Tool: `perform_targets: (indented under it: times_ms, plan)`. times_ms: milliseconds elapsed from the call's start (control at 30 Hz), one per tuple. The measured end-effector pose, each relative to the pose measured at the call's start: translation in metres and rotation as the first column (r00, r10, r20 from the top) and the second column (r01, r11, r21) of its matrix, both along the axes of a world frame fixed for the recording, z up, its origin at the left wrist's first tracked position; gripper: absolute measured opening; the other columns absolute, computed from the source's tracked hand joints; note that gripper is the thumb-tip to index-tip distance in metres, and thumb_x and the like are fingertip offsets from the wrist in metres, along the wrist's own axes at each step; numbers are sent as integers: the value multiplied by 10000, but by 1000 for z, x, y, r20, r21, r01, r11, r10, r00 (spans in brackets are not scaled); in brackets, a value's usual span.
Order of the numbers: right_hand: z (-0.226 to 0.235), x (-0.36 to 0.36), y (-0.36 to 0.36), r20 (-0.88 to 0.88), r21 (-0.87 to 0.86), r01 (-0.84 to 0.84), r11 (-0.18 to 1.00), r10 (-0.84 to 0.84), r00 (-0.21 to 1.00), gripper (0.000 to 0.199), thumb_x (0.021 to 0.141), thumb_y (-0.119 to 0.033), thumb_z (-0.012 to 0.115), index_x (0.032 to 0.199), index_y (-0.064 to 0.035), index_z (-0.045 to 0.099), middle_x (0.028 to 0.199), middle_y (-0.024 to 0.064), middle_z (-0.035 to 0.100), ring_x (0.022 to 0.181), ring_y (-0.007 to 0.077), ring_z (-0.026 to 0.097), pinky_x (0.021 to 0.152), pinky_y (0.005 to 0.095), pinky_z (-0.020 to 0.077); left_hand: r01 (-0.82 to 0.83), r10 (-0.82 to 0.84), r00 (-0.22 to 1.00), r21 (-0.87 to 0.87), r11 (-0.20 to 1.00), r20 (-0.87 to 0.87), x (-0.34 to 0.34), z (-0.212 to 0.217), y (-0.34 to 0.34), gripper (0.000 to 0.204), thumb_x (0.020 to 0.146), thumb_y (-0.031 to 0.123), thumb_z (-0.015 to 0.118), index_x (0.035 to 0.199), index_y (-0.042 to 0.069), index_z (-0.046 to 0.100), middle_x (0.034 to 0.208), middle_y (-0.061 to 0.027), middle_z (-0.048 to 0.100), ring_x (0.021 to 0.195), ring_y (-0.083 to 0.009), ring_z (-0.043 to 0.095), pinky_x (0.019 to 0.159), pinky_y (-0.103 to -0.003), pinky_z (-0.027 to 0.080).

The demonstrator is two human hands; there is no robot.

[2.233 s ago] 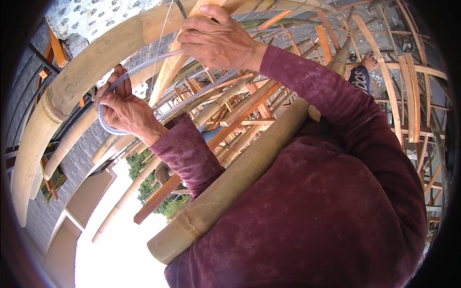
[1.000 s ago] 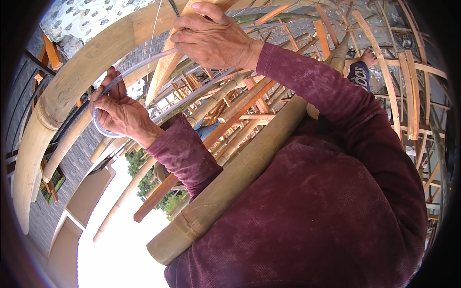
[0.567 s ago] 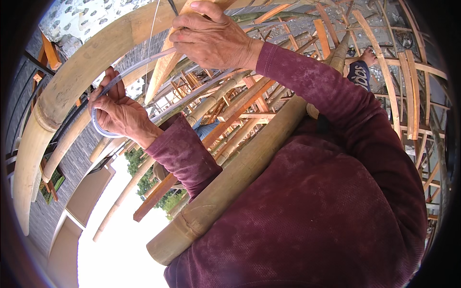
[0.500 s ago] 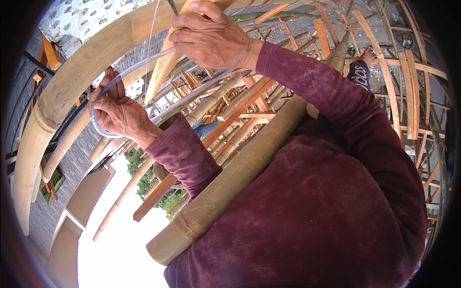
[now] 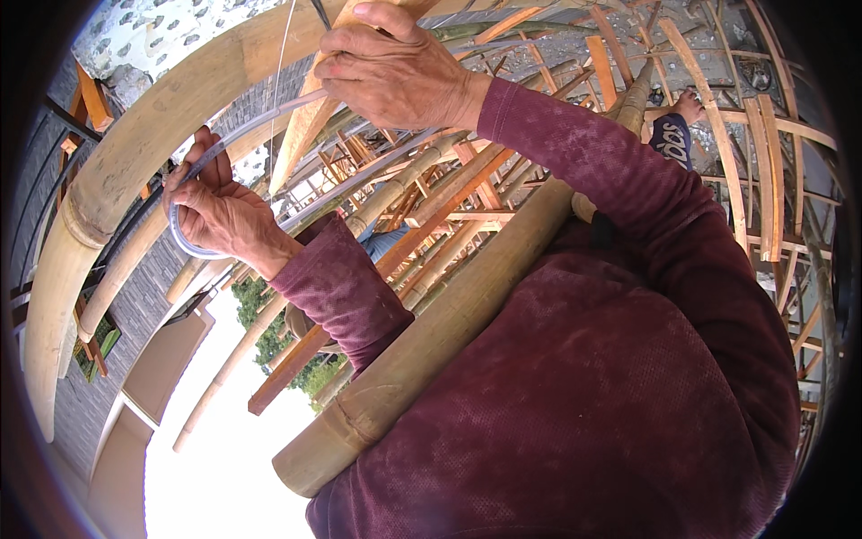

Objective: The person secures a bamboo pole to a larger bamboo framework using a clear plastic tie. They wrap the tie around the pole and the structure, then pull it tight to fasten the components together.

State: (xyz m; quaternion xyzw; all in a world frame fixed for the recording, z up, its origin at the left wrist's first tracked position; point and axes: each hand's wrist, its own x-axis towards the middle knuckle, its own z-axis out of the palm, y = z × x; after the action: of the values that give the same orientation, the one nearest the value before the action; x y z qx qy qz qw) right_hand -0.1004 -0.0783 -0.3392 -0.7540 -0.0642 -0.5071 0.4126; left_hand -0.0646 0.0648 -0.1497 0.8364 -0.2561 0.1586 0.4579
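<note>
My left hand (image 5: pixel 218 211) is closed around a thin clear plastic tube (image 5: pixel 256 132), with a short bend of it curling below the thumb. From there the tube runs up to my right hand (image 5: pixel 395 67), whose fingers curl over it against a pale wooden board (image 5: pixel 305 135) with a narrow lower end. A dark thin stick-like thing (image 5: pixel 321 13) shows above the right fingertips; whether the hand holds it is not clear. Beside the board hangs a taut white string (image 5: pixel 285 54). Under my right fingers, the contact is hidden.
A thick bamboo pole (image 5: pixel 440 332) crosses close against my chest. Another large bamboo pole (image 5: pixel 135 157) curves past on the left. Beyond lie many wooden beams (image 5: pixel 453 207) and a grey tiled surface (image 5: pixel 148 296). At the right, another person's hand (image 5: pixel 690 106) rests near wooden strips (image 5: pixel 763 171).
</note>
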Motion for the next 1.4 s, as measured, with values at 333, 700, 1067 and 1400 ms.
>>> perform_targets:
  times_ms: [333,700,1067,1400]
  plan:
    - [-1,1,-1,-4,-14,-23,1000,23,1000,192,815,-231,520,838,-86,643,862,46,600,1042,214,560,1069,438,273,6,-6,1000,16,1000,9,-1,-1,-2,341,952,306,577,1000,-30,616,968,-202,704,988,-336,686,865,-424,610]
    - [-1,1,-1,11,4,-25,1000,25,1000,217,818,-240,510,844,-73,646,872,55,603,1039,226,557,1055,434,284,17,-17,1000,6,1000,7,0,-1,0,331,950,304,584,1001,-23,606,962,-189,705,987,-337,686,866,-426,610]
    - [-1,1,0,8,7,-43,999,43,999,224,814,-247,515,843,-69,648,874,60,606,1036,233,553,1031,435,303,-7,6,1000,46,999,30,1,-1,2,359,954,324,573,1022,-27,599,977,-211,695,989,-337,686,834,-405,621]
    - [-3,2,-1,7,-19,-25,1000,25,1000,221,795,-252,523,829,-73,649,843,53,605,1015,231,560,1015,435,310,-3,-2,999,94,996,51,3,-2,1,414,946,372,570,1052,-27,602,1004,-232,685,982,-323,689,796,-366,634]
